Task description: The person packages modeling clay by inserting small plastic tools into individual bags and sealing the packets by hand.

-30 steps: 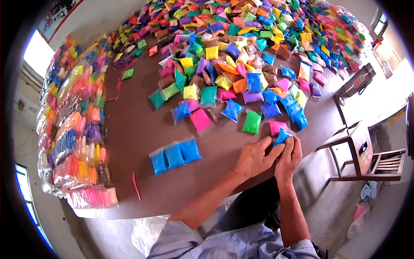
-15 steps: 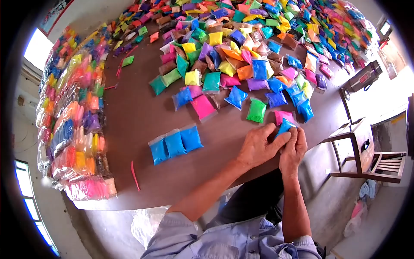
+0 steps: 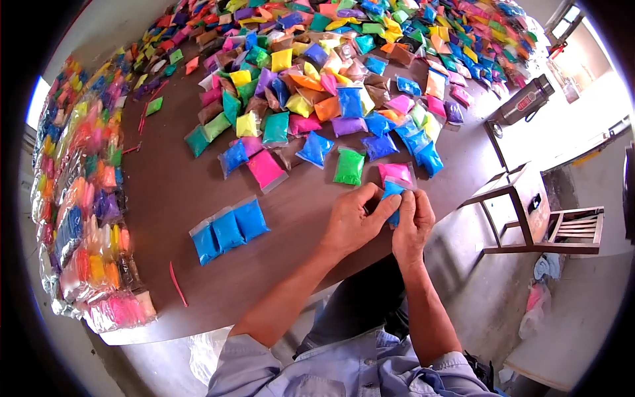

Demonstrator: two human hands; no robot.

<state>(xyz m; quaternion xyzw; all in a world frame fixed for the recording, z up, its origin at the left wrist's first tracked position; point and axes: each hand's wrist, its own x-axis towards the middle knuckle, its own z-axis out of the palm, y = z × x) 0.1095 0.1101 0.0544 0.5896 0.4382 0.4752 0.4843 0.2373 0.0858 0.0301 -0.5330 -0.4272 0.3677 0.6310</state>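
Near the table's front edge, my left hand [image 3: 357,218] and my right hand [image 3: 411,223] pinch one small blue packet [image 3: 393,190] between them. Fingers of both hands cover most of it. A pink packet [image 3: 395,173] lies just beyond my fingertips, and a green packet [image 3: 348,166] sits to its left. Off to the left on the table, several blue packets [image 3: 229,231] lie side by side in a row, slightly overlapping. Further back spreads a heap of packets in many colours [image 3: 317,86].
Clear bags of coloured packets [image 3: 86,218] are stacked along the left side of the brown table [image 3: 152,245]. A thin pink strip [image 3: 177,284] lies near the front edge. At the right stand a dark flask [image 3: 526,99] and a wooden chair [image 3: 529,205].
The whole view has shifted, so table and hands appear further left. Both hands keep hold of the blue packet, which is now turned more upright between the fingers.
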